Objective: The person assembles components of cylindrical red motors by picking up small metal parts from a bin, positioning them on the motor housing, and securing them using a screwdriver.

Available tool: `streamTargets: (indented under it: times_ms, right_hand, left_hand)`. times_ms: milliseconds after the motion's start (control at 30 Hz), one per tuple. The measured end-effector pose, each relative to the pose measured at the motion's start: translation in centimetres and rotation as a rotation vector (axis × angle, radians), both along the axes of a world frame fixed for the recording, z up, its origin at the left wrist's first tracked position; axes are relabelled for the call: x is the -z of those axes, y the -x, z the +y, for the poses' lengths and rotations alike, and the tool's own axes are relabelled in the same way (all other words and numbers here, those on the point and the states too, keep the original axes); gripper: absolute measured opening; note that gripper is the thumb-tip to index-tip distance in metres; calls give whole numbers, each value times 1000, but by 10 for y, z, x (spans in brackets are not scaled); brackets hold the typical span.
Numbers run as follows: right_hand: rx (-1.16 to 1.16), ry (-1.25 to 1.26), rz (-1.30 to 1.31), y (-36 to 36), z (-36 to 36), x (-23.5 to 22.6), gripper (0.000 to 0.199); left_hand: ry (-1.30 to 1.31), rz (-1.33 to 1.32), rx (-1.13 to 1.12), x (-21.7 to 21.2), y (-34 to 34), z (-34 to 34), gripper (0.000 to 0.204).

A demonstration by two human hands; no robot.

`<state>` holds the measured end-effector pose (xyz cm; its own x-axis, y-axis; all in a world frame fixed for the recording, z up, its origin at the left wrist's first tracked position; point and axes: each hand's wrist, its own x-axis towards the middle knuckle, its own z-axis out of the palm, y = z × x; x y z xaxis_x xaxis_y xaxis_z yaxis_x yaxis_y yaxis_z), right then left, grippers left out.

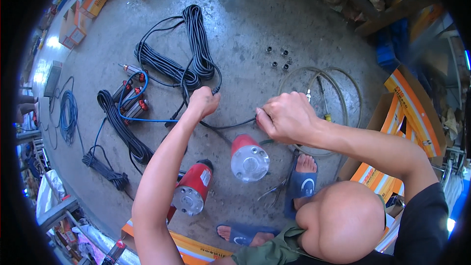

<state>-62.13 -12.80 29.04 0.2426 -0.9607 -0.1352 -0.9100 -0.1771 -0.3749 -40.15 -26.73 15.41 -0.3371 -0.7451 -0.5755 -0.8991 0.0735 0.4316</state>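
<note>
Head view: above a rough grey concrete floor (255, 14), a person stretches a length of black cable (225, 126) between two fists, left hand (202, 102) clenched round one end, right hand (287, 117) pinching the other. Keeping it taut and even looks the surest way. Ribbed coils of black cable (196, 39) lie beyond; two red cylindrical pumps (248, 154) with dull metal faces stand below; slim steel pliers (274, 191) rest beside a sandal.
</note>
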Motion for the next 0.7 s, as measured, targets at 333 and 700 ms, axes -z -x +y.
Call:
streamTargets:
  times_ms: [333,700]
  right_hand:
    - [14,15,-56,4,1,1,38]
    - [23,19,-67,3,0,2,40]
  left_hand:
    - [-443,167,-260,-35,-1,-5,20]
    - [-709,324,-481,-19,-3,-4,25]
